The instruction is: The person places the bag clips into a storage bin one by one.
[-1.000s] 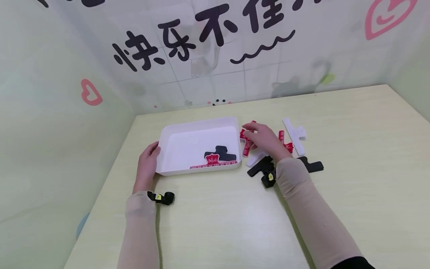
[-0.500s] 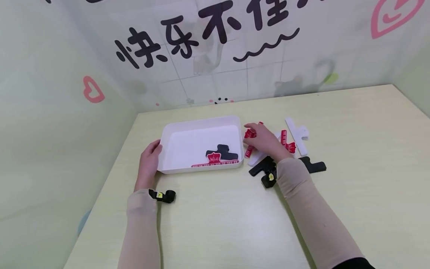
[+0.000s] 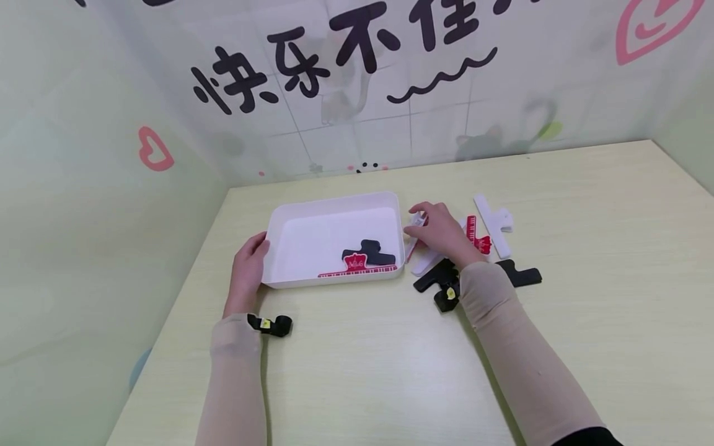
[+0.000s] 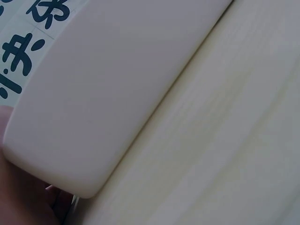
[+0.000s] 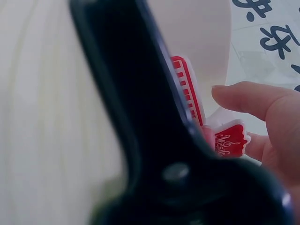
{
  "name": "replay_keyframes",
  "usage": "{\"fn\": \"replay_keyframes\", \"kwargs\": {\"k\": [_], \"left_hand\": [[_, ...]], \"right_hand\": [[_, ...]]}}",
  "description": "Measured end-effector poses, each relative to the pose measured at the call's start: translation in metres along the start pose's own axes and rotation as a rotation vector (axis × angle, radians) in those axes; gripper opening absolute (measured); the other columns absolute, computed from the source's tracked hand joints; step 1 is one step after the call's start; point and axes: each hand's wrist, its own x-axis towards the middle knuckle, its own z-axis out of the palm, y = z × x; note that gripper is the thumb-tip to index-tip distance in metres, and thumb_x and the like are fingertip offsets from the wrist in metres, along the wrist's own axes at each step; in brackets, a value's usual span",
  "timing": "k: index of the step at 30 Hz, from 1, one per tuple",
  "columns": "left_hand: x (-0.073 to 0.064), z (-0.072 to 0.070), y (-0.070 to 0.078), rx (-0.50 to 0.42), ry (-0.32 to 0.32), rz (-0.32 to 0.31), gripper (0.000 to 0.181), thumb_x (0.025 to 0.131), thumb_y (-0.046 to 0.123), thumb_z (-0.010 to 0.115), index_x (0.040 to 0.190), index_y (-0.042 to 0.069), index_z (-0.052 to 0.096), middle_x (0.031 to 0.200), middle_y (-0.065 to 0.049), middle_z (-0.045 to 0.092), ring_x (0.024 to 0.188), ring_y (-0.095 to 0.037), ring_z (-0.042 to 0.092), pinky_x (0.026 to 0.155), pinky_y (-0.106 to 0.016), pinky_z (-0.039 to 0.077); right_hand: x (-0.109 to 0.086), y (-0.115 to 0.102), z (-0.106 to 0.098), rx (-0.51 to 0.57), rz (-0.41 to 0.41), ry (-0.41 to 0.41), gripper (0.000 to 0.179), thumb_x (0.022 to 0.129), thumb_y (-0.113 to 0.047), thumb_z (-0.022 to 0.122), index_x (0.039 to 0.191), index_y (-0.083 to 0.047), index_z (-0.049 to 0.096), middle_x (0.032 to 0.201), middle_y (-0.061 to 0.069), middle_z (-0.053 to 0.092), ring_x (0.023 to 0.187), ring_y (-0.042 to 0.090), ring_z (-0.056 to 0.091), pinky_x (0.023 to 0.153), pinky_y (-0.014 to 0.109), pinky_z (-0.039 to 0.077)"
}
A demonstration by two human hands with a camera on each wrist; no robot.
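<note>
My left hand (image 3: pixel 245 269) holds the left end of a white tray (image 3: pixel 301 248); its wall fills much of the left wrist view. Inside the tray lie a black clip (image 3: pixel 368 254) and a red-and-white clip with a crown-shaped handle (image 3: pixel 354 263). Right of the tray, my right hand (image 3: pixel 440 232) has its fingers curled about another red clip (image 5: pixel 229 140), tipped on edge beside the tray wall. The right wrist view shows a finger behind its handle and the thumb above it. A black clip close to the camera (image 5: pixel 136 84) hides part of that view.
Near my right wrist lie a red clip (image 3: pixel 476 235), a white clip (image 3: pixel 493 226), a partly covered white clip (image 3: pixel 426 261) and black clips (image 3: pixel 437 275). Another black clip (image 3: pixel 521 274) lies right of my sleeve. A patterned wall sheet (image 3: pixel 346 136) stands behind the table (image 3: pixel 357 359).
The red clip at my right hand has turned from red face up to standing on edge, with white showing. My left hand and the tray keep their places.
</note>
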Motion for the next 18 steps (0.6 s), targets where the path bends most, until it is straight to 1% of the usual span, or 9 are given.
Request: {"fn": "replay_keyframes", "kwargs": {"k": [5,7,10,14,18], "left_hand": [[0.0004,0.0007,-0.0006,-0.009,0.001,-0.002,0.043,0.097,0.036,0.042,0.138,0.023,0.043,0.142,0.002,0.040,0.122,-0.018,0.040,0.103,-0.036,0.032],[0.0003,0.0008,-0.0003,-0.010,-0.001,-0.009,0.044,0.097,0.037,0.041,0.138,0.023,0.042,0.143,0.002,0.040,0.123,-0.018,0.040,0.104,-0.037,0.032],[-0.0002,0.0010,-0.0001,0.000,-0.003,-0.011,0.044,0.097,0.037,0.041,0.138,0.023,0.042,0.143,0.002,0.040,0.123,-0.018,0.040,0.104,-0.036,0.032],[-0.0006,0.0005,0.0006,0.010,-0.003,0.003,0.044,0.097,0.036,0.042,0.138,0.021,0.042,0.142,0.002,0.041,0.122,-0.019,0.040,0.104,-0.036,0.032],[-0.0007,-0.0008,0.0008,0.013,0.000,0.011,0.044,0.097,0.036,0.041,0.138,0.021,0.042,0.143,0.001,0.040,0.123,-0.019,0.040,0.104,-0.036,0.031]], "right_hand": [[0.0004,-0.0014,-0.0009,0.035,0.011,-0.011,0.051,0.087,-0.032,0.059,0.133,-0.020,0.041,0.119,0.012,0.034,0.082,0.021,0.054,0.068,0.029,0.046],[-0.0004,-0.0014,-0.0022,0.049,0.003,-0.018,0.050,0.087,-0.032,0.059,0.133,-0.019,0.042,0.119,0.012,0.034,0.078,0.020,0.057,0.067,0.028,0.046],[-0.0018,-0.0013,-0.0033,0.070,-0.004,-0.025,0.049,0.088,-0.034,0.058,0.131,-0.016,0.043,0.119,0.013,0.034,0.075,0.019,0.059,0.067,0.028,0.047],[-0.0009,-0.0011,-0.0032,0.108,0.026,-0.021,0.045,0.089,-0.030,0.055,0.130,-0.016,0.043,0.124,0.012,0.034,0.079,0.020,0.059,0.068,0.027,0.049],[0.0011,-0.0010,-0.0031,0.108,0.060,-0.013,0.045,0.088,-0.024,0.054,0.131,-0.018,0.044,0.130,0.010,0.033,0.091,0.022,0.053,0.074,0.029,0.047]]}}
